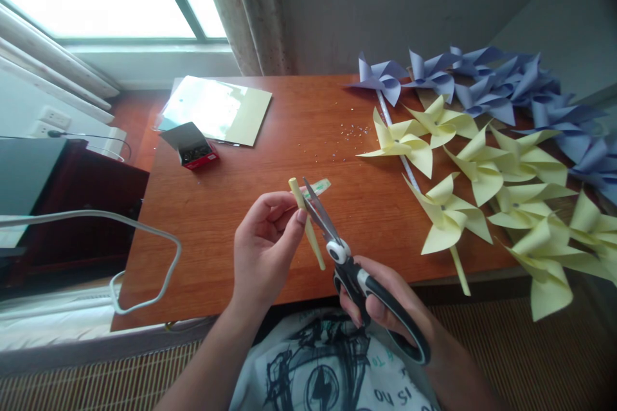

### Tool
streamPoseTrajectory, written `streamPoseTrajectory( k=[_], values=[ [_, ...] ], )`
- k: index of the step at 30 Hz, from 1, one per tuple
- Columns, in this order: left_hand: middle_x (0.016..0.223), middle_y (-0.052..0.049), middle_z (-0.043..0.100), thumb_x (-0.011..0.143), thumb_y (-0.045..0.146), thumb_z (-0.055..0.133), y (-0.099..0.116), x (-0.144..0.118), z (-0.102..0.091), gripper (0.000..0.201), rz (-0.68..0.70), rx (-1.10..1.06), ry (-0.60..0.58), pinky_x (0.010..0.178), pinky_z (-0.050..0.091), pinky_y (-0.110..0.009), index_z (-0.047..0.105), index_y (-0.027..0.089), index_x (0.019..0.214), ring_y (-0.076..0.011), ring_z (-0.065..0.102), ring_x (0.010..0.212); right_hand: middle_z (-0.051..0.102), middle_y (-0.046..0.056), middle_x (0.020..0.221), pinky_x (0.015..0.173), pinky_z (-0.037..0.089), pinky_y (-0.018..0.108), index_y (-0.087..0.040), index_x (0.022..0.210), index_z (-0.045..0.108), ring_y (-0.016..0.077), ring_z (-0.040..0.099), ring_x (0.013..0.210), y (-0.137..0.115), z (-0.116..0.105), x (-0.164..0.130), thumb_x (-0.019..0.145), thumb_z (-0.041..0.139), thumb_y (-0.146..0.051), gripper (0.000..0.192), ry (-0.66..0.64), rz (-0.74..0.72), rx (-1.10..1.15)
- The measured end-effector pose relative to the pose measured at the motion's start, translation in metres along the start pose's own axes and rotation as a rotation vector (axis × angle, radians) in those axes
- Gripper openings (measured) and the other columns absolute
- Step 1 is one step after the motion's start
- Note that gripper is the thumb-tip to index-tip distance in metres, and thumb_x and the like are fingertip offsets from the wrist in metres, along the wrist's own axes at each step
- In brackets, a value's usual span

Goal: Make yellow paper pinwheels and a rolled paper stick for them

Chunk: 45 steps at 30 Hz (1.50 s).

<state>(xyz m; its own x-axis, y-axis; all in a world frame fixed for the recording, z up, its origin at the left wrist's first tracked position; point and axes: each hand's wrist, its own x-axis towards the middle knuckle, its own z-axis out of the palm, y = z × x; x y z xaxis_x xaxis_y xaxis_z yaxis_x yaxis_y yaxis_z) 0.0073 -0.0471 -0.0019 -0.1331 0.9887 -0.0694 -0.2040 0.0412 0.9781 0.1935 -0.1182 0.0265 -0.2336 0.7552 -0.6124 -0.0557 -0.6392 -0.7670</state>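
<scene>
My left hand (267,241) is closed, pinching a thin rolled stick of yellow paper (315,244) near its upper end. A small clear strip with green marks (318,189) sticks out to the right from behind the stick and the blades; how it is attached is hidden. In my right hand (390,298) is a pair of black and white scissors (340,250), my fingers through the handles. The blades point up and left, slightly apart, with their tips beside the stick's upper part. I cannot tell whether they touch the stick or the strip.
Several yellow paper pinwheels (446,209) and purple paper pinwheels (380,77) cover the table's right side. Small coloured bits (354,133) lie mid-table. A red box (197,151) with dark contents stands open at the left, near stacked sheets (216,106). A white cable (176,257) loops at the left edge.
</scene>
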Motion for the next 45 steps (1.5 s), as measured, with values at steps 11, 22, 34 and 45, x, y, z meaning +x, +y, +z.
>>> streamPoseTrajectory(
  k=[11, 22, 34, 45],
  values=[
    [0.102, -0.01, 0.076, 0.082, 0.024, 0.079, 0.005, 0.001, -0.002, 0.017, 0.038, 0.009, 0.017, 0.09, 0.059, -0.031, 0.067, 0.017, 0.092, -0.0232, 0.074, 0.101, 0.055, 0.004, 0.075, 0.067, 0.041, 0.029, -0.02, 0.092, 0.065, 0.0177, 0.048, 0.068, -0.009, -0.003, 0.002, 0.075, 0.071, -0.065, 0.048, -0.066, 0.026, 0.116],
    [0.101, -0.009, 0.077, 0.081, 0.028, 0.08, 0.004, 0.008, -0.012, 0.021, 0.044, 0.019, 0.087, 0.091, 0.06, -0.035, 0.066, 0.018, 0.094, -0.0255, 0.074, 0.104, 0.057, 0.004, 0.073, 0.056, 0.04, 0.029, -0.023, 0.088, 0.065, 0.0186, 0.05, 0.065, -0.01, -0.028, -0.006, 0.07, 0.076, -0.07, 0.052, -0.123, -0.02, -0.051],
    [0.093, -0.006, 0.076, 0.083, 0.024, 0.078, 0.005, 0.0, -0.002, 0.013, -0.225, -0.163, -0.123, 0.081, 0.06, -0.027, 0.068, 0.018, 0.089, -0.0242, 0.075, 0.097, 0.07, 0.005, 0.11, 0.079, 0.047, 0.033, -0.024, 0.105, 0.056, 0.0178, 0.059, 0.086, -0.04, -0.012, 0.069, 0.078, 0.081, -0.032, 0.038, 0.241, -0.662, -0.287],
    [0.093, -0.006, 0.077, 0.086, 0.019, 0.075, 0.006, 0.0, -0.003, 0.009, -0.366, -0.267, -0.226, 0.075, 0.058, -0.02, 0.067, 0.016, 0.089, -0.0203, 0.075, 0.096, 0.067, 0.003, 0.095, 0.077, 0.049, 0.034, -0.022, 0.098, 0.054, 0.0183, 0.06, 0.083, -0.039, -0.008, 0.093, 0.073, 0.084, -0.026, 0.039, 0.256, -0.72, -0.303]
  ],
)
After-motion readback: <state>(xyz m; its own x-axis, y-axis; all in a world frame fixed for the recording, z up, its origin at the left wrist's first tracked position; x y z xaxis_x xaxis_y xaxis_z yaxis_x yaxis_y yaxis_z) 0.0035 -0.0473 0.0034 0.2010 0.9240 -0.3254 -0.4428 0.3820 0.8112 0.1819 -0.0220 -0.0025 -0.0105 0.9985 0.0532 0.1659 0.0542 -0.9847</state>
